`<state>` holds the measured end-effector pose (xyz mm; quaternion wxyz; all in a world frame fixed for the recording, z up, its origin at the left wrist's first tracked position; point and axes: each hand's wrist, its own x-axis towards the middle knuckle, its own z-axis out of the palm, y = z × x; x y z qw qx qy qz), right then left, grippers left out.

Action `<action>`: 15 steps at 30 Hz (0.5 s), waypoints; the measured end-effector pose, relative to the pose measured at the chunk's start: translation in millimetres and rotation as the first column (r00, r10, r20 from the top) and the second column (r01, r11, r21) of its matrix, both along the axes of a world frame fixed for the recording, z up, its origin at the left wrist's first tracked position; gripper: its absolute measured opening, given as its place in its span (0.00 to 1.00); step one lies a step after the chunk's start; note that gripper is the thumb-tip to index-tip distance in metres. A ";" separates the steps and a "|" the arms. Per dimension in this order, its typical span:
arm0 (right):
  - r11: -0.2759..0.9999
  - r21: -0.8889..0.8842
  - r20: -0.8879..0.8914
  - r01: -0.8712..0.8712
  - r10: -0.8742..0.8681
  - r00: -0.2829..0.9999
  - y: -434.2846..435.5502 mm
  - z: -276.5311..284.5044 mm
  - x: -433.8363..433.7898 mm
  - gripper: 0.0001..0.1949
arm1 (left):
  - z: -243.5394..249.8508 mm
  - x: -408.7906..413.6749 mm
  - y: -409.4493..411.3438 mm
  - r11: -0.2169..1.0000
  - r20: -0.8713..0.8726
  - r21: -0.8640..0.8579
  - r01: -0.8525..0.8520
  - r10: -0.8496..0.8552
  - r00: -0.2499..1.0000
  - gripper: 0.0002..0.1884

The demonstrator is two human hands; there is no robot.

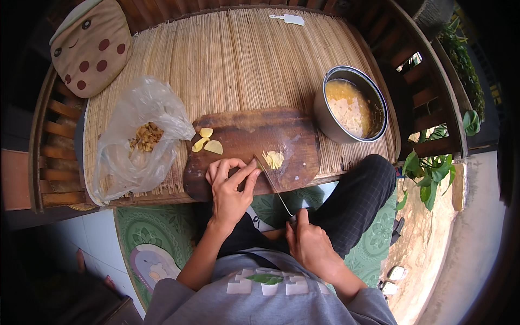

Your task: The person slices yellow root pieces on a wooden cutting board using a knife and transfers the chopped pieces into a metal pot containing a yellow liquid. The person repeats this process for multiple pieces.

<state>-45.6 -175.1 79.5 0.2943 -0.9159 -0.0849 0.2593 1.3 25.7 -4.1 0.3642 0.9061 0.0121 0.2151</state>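
A dark wooden cutting board (248,126) lies at the near edge of a reed mat. My right hand (310,241) grips the handle of a kitchen knife (273,183), whose blade reaches over the board. Close to the blade's tip, my left hand (232,187) pinches a small piece, mostly hidden by the fingers. Thin yellowish strips, apparently ginger (274,159), form a little pile just right of the blade. Several peeled ginger pieces (213,146) rest at the board's left. Beside the board on the left, a clear plastic bag (142,95) holds brownish peelings (147,137).
A metal inner pot (325,118) with yellowish liquid and pale pieces stands right of the board. A white board-shaped item (293,19) lies at the mat's far side. A patterned cushion (93,48) leans at far left. Wooden slatted rails (443,81) border the mat (227,61).
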 end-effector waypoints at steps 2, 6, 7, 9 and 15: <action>1.000 -0.006 0.005 0.000 0.000 1.000 1.4 -3.6 -1.1 0.13 | 5.4 1.0 1.5 1.000 -0.004 0.023 0.019 -0.019 1.000 0.13; 1.000 -0.009 0.012 0.006 -0.006 1.000 3.7 -13.0 -2.8 0.13 | 7.9 0.4 4.2 0.999 -0.043 -0.007 0.042 -0.042 0.998 0.13; 1.000 0.004 0.015 0.004 -0.004 1.000 3.9 -14.6 -2.5 0.13 | 5.8 0.1 4.4 0.999 -0.054 -0.028 0.040 -0.042 0.998 0.13; 1.000 0.031 0.021 0.002 -0.003 1.000 3.9 -17.8 -0.3 0.13 | 4.2 -0.3 4.4 0.998 -0.065 -0.046 0.037 -0.040 0.997 0.14; 0.989 0.144 0.044 0.038 -0.044 0.998 -2.4 -24.6 7.5 0.13 | 0.4 -1.4 2.0 0.999 -0.027 -0.027 0.018 -0.019 0.999 0.15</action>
